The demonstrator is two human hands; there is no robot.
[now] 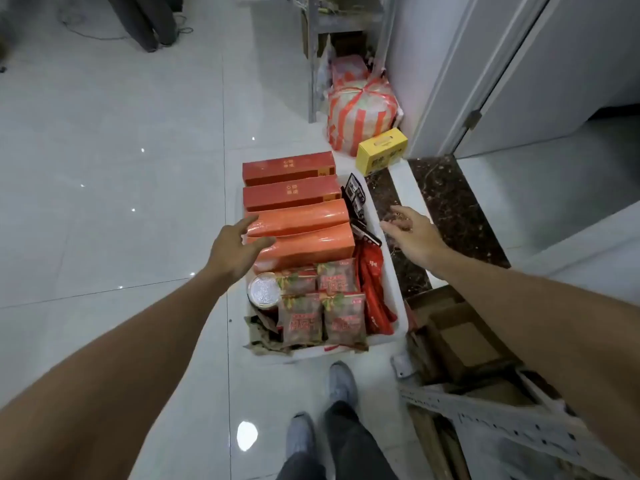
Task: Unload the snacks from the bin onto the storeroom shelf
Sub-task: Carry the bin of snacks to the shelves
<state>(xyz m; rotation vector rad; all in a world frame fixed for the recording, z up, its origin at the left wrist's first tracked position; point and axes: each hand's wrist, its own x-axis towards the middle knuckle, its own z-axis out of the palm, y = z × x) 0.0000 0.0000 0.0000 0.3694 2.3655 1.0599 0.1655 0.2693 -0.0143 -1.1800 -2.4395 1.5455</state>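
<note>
As a person in grey shoes stands on the pale tiled floor, both bare arms reach forward and down over a white bin at the feet. The left hand hangs at the bin's left edge, fingers spread and thumb out over the near orange boxes; it grips nothing, and whether it touches them cannot be told. The right hand hovers palm down past the bin's right rim, fingers loose and apart, holding nothing.

All the snacks sit in the bin: four clear packets nearest, a silver-lidded tin to their left, red pouches along the right wall, then the two orange boxes and two red boxes at the far end. Flattened cardboard and a perforated metal strut lie to the right. Beyond a dark stone threshold, a yellow carton and a striped orange-and-white bag rest on the floor by a white door frame, under the metal storeroom shelf.
</note>
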